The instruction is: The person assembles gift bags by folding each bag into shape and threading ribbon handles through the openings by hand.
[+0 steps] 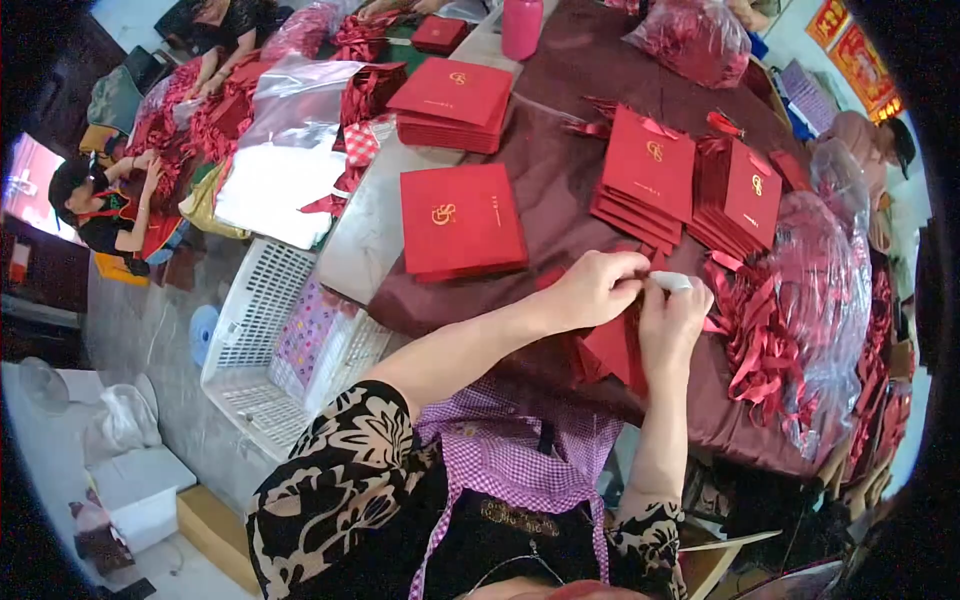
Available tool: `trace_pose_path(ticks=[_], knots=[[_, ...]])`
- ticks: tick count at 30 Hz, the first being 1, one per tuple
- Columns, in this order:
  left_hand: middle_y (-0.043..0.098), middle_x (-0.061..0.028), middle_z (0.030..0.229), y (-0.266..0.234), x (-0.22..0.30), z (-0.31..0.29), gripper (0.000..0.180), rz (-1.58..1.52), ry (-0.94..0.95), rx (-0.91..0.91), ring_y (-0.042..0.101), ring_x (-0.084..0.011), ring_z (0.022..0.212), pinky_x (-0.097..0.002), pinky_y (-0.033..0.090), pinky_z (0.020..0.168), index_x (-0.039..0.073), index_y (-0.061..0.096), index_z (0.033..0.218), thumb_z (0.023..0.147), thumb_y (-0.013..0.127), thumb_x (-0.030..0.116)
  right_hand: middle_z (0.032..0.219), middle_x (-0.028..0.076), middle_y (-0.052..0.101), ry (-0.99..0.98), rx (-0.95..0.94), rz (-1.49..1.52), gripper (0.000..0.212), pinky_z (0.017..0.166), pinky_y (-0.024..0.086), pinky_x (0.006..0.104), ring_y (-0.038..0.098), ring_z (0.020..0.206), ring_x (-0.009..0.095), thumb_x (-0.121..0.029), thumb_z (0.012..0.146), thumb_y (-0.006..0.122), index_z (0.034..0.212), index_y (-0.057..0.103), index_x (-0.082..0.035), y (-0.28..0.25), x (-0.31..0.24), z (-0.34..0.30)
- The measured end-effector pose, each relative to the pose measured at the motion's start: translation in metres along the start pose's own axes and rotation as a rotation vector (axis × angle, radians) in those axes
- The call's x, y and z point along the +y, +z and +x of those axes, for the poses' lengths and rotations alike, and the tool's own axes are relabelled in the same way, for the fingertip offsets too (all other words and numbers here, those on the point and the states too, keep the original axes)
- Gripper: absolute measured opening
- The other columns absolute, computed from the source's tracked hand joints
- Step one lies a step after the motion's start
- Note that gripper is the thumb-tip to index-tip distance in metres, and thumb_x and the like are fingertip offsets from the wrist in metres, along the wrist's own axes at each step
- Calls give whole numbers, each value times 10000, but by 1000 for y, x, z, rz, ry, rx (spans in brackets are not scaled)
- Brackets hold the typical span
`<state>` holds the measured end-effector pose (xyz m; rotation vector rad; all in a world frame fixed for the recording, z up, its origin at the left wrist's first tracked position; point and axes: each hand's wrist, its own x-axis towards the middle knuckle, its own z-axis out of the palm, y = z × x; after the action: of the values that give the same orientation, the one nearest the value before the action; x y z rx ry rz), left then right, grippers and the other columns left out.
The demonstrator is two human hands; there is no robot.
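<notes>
Close together near the table's front edge, my left hand (pixel 604 288) and my right hand (pixel 672 318) meet fingertip to fingertip. Both are pinched closed at the upper end of a red paper bag (pixel 612 350), which hangs partly hidden below them. What lies between the left fingertips is too small to make out. A white wrap (pixel 674 281) covers one right finger. Beyond the hands, a fanned stack of red bags with gold print (pixel 648 165) lies beside a second stack (pixel 752 190). Red ribbons (pixel 765 350) are heaped right of my right hand.
Left of my hands lie a flat red bag pile (pixel 463 220) and a taller stack (pixel 452 100). Clear plastic sacks (pixel 815 270) line the right edge. A white basket (pixel 250 340) stands by the table's left corner. A co-worker (pixel 105 205) handles red ribbons at far left.
</notes>
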<state>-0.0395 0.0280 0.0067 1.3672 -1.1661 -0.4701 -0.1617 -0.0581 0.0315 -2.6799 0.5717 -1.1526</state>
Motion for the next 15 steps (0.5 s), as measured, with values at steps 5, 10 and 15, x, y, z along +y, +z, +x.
trace_pose_path(ticks=[5,10,15], knots=[[675,-143,887,-7,-3,8,240,-129,-7,-93,631,-140,819,-304,499,715,-42,597,1077,859,546,44,804,111,596,141,-42,87,111,799,393,376,533,829,301,-39,724,684,821,636,-63,-8,8,3],[640,-219,859,-4,-6,8,227,38,15,-50,670,-203,805,-326,501,697,-8,613,1036,818,554,20,815,97,599,130,-60,107,131,809,382,368,538,842,278,-38,718,686,833,632,-68,-12,0,6],[621,-202,823,-4,-13,7,144,24,169,-96,647,-295,777,-353,492,680,-19,606,937,805,552,7,962,96,607,-108,-151,98,169,846,373,400,539,928,276,-39,708,672,867,618,-61,-35,-3,32]])
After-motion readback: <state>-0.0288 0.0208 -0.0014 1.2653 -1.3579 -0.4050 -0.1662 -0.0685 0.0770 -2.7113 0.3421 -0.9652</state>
